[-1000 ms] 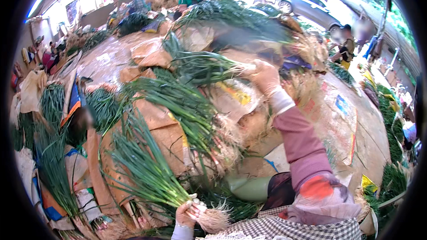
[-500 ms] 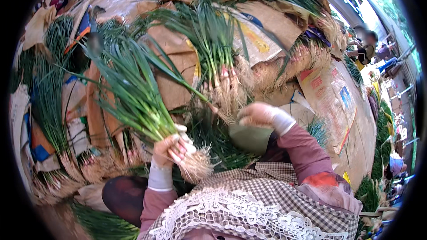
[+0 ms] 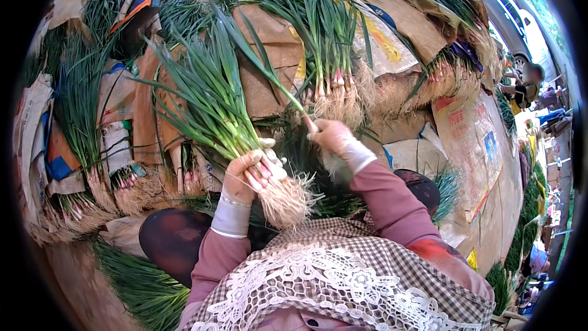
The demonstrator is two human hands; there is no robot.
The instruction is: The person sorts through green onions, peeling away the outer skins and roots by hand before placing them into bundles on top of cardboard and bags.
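Note:
A thick bunch of green garlic (image 3: 228,107) fills my left hand (image 3: 242,175), whose fingers are wrapped round the pinkish stems. Its long leaves fan up and away, while the pale roots hang toward my lap. My right hand (image 3: 335,140) is closed on the root end of a single green garlic stalk (image 3: 286,93). This stalk slants up to the left, and its leaves overlap the held bunch. Just beyond my right hand, a pile of green garlic (image 3: 334,43) lies with its roots toward me.
Brown paper sacks (image 3: 266,67) lie under and between the piles. More green garlic (image 3: 79,110) lies at the left, and a rooty row (image 3: 429,86) at the right. My knees (image 3: 174,242) flank the work. A person (image 3: 528,86) and a car (image 3: 502,12) are at far right.
My right hand has moved left and up, and its fingers now close on the root end of the single stalk. The left hand still grips the bunch. The whole view has shifted a little.

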